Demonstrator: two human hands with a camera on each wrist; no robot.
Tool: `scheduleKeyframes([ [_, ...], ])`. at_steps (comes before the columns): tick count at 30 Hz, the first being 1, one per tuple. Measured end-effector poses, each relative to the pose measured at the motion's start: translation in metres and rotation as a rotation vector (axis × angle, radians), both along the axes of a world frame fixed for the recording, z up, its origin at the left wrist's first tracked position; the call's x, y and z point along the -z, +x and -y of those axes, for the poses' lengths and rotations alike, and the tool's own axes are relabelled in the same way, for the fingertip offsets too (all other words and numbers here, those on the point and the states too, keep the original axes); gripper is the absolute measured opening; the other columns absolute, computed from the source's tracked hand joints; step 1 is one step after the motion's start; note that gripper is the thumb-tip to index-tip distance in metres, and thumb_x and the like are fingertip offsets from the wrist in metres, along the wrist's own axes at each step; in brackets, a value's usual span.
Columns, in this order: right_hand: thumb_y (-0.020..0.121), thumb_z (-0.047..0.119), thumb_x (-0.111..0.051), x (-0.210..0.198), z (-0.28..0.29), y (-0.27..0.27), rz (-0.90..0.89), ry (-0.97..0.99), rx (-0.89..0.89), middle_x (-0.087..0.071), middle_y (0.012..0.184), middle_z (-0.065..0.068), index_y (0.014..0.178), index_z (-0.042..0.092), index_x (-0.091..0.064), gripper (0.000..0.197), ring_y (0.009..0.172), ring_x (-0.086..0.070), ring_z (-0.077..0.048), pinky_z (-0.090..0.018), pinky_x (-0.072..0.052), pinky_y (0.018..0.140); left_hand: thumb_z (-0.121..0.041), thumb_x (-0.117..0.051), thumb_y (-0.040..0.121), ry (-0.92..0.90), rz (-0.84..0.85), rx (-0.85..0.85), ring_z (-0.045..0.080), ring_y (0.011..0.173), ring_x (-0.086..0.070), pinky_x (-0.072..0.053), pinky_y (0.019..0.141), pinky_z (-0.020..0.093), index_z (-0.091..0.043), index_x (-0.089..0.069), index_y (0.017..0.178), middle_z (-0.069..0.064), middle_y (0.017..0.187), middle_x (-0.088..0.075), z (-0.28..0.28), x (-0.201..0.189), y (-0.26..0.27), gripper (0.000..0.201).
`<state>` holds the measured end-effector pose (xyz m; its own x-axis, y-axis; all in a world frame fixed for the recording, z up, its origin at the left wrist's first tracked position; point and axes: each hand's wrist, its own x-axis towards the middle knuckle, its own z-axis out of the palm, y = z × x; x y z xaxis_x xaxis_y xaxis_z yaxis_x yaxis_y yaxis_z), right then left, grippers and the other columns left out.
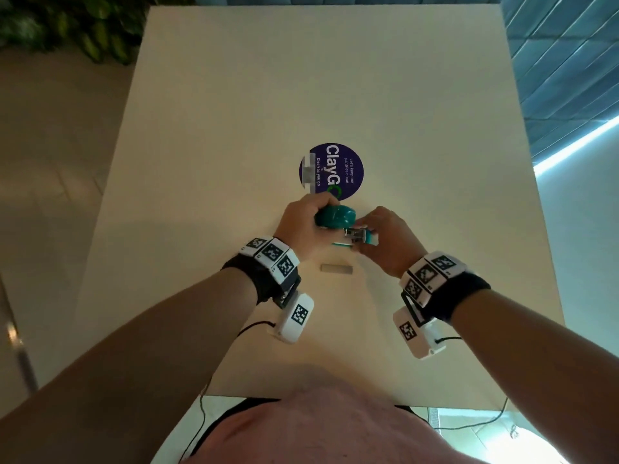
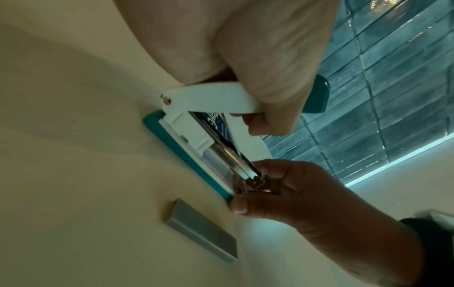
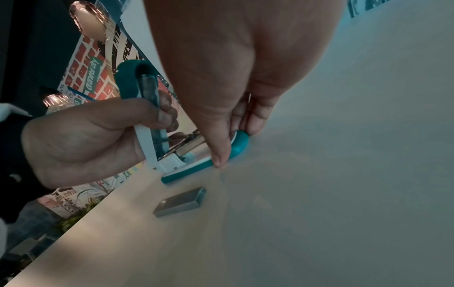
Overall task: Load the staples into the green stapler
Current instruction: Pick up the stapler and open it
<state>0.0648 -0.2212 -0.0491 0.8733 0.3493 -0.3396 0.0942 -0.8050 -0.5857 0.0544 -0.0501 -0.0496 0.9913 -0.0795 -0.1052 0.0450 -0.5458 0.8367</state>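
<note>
A square cream table (image 1: 234, 95) fills your view. At its centre, your left hand (image 1: 303, 226) grips the green plastic stapler (image 1: 335, 217), lid swung open. At three o'clock of it, your right hand (image 1: 385, 244) pinches its front end by the metal channel. The grey staple strip (image 1: 336, 268) lies at six o'clock, just beside, not yet loaded.

Cream table (image 1: 234, 128), purple round sticker (image 1: 348, 169) — leafy plant (image 1: 67, 25)

Office pantry w/ "keep our pantries clean" sticker (image 1: 331, 170) on table (image 1: 402, 95)
</note>
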Motion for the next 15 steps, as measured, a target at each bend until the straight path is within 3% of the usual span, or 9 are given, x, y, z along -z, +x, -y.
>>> scheduleKeyframes([
  [4,0.073,0.016,-0.075,0.002,0.0,0.002,-0.003,-0.002,-0.001,-0.06,0.105,-0.01,0.107,0.016,-0.064,0.036,0.097,-0.055,-0.025,-0.034,-0.044,0.088,-0.004,-0.069,0.066,-0.075,-0.04,-0.039,-0.003,0.061,-0.05,-0.035,0.061,0.003,-0.013,-0.062,0.083,-0.008,0.067,-0.058,-0.013,-0.004,-0.003,0.021],
  [7,0.073,0.015,-0.075,0.002,-0.001,0.004,-0.006,-0.006,-0.003,-0.06,0.105,-0.01,0.107,0.016,-0.064,0.036,0.096,-0.055,-0.025,-0.032,-0.043,0.087,-0.004,-0.068,0.066,-0.121,-0.062,-0.034,-0.004,0.057,-0.049,-0.036,0.06,0.005,-0.021,-0.059,0.078,-0.012,0.064,-0.056,-0.018,-0.007,-0.004,0.022],
  [11,0.073,0.016,-0.075,0.003,-0.001,0.003,-0.018,0.001,0.013,-0.06,0.107,-0.01,0.109,0.016,-0.063,0.037,0.098,-0.055,-0.025,-0.037,-0.047,0.091,-0.014,-0.065,0.066,-0.151,-0.089,-0.066,0.014,0.07,-0.06,-0.049,0.069,0.025,-0.022,-0.063,0.079,0.002,0.074,-0.067,-0.025,-0.011,-0.006,0.016],
  [15,0.073,0.015,-0.075,0.005,-0.002,0.002,-0.012,0.007,0.035,-0.059,0.106,-0.009,0.107,0.016,-0.064,0.036,0.098,-0.055,-0.025,-0.036,-0.046,0.09,-0.013,-0.068,0.072,-0.21,-0.097,-0.267,0.01,0.085,-0.068,-0.055,0.079,0.024,-0.019,-0.069,0.087,-0.004,0.09,-0.074,-0.047,-0.011,-0.017,0.016],
])
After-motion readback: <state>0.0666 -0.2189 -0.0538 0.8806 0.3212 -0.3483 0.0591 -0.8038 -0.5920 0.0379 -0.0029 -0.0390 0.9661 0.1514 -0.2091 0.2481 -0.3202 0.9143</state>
